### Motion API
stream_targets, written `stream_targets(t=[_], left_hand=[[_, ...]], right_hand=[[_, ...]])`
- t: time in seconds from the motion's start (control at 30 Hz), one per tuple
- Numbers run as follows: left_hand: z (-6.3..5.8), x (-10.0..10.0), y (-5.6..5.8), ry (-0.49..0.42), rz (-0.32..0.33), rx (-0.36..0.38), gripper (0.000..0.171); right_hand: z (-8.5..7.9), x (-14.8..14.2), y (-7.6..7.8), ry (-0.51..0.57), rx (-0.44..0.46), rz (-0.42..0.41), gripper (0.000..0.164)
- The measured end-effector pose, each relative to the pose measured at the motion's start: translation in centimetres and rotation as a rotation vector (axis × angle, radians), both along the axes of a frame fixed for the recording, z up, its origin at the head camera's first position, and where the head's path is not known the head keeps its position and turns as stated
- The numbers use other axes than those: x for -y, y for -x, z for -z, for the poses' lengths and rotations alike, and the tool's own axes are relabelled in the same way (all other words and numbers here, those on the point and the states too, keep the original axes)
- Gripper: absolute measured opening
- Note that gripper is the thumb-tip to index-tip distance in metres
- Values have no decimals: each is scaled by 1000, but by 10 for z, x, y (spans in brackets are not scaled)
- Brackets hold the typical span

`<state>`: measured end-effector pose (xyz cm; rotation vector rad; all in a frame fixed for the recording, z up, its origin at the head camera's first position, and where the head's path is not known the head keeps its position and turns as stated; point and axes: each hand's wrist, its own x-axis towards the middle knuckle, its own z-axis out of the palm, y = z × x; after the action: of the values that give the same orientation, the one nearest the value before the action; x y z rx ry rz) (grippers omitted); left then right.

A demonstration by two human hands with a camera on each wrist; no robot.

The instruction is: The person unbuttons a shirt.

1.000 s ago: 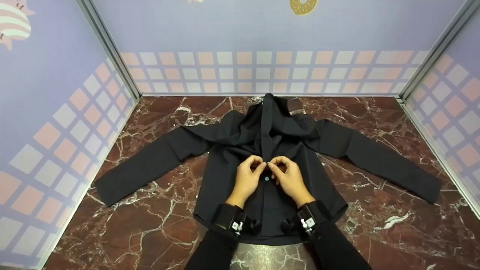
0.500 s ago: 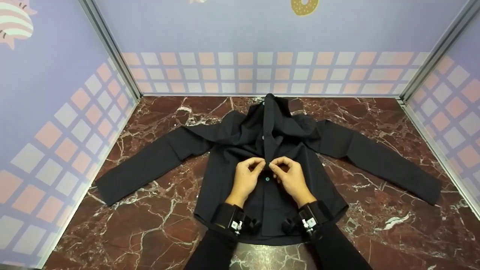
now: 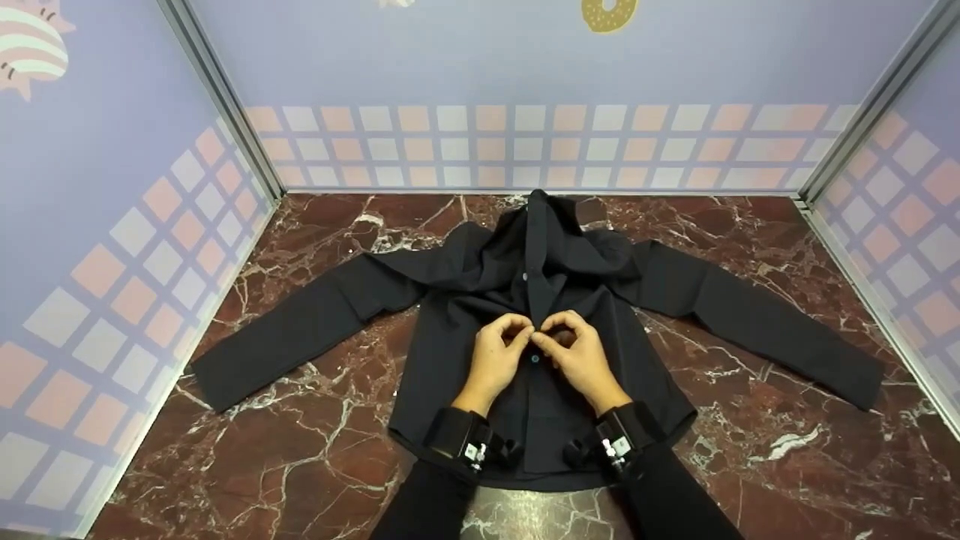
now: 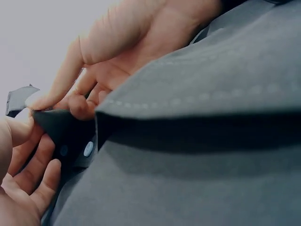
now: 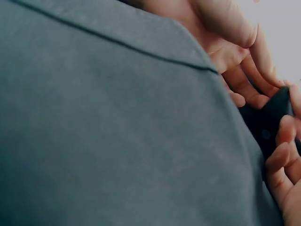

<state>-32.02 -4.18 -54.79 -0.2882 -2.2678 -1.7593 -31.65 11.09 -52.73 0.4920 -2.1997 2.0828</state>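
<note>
A black long-sleeved button-up shirt (image 3: pixel 442 360) lies front up, its sleeves spread to both sides. At the middle of its front, my left hand (image 3: pixel 492 360) and right hand (image 3: pixel 583 361) meet fingertip to fingertip. Both pinch the lifted edge of the button placket (image 3: pixel 537 289) between thumb and forefinger. One small button (image 3: pixel 535 359) shows just below the fingers, and another button (image 3: pixel 525 277) shows higher up. In the left wrist view a pale button (image 4: pixel 88 149) sits under the raised fabric. Whatever lies between the fingertips is hidden.
The shirt rests on a dark red marbled tabletop (image 3: pixel 300 450). Patterned panels, a back wall (image 3: pixel 525 67), a left wall (image 3: pixel 97 187) and a right wall (image 3: pixel 922 187), enclose it. The upper shirt front and collar (image 3: pixel 551 217) stand bunched near the back wall.
The right thumb and fingertips have shifted slightly left, against the left fingertips. A pale spot between the fingers a second ago no longer shows. The shirt stays in place.
</note>
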Motion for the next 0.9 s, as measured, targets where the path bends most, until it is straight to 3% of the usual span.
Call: stream_targets(t=[0.17, 0.3, 0.43, 0.53, 0.6, 0.67, 0.77, 0.9], left_hand=[[1, -2, -1, 16, -44, -68, 7], [0, -2, 3, -50, -109, -81, 6], [-8, 2, 6, -267, -135, 21, 8], [-23, 8, 12, -462, -101, 136, 9], [-35, 12, 20, -519, -64, 181, 10], [-47, 15, 32, -508, -16, 192, 11], [-58, 16, 53, -399, 57, 191, 12], [-55, 13, 70, -180, 115, 171, 23]], right_hand=[[-1, 1, -1, -30, -8, 41, 20], [1, 0, 3, 76, -15, 147, 16], [10, -3, 11, 247, 46, 215, 19], [11, -6, 18, 311, 90, 237, 21], [5, -8, 25, 322, 97, 249, 21], [-5, -10, 34, 319, 94, 251, 20], [-20, -11, 51, 285, 96, 215, 18], [-30, -8, 74, 198, 139, 125, 20]])
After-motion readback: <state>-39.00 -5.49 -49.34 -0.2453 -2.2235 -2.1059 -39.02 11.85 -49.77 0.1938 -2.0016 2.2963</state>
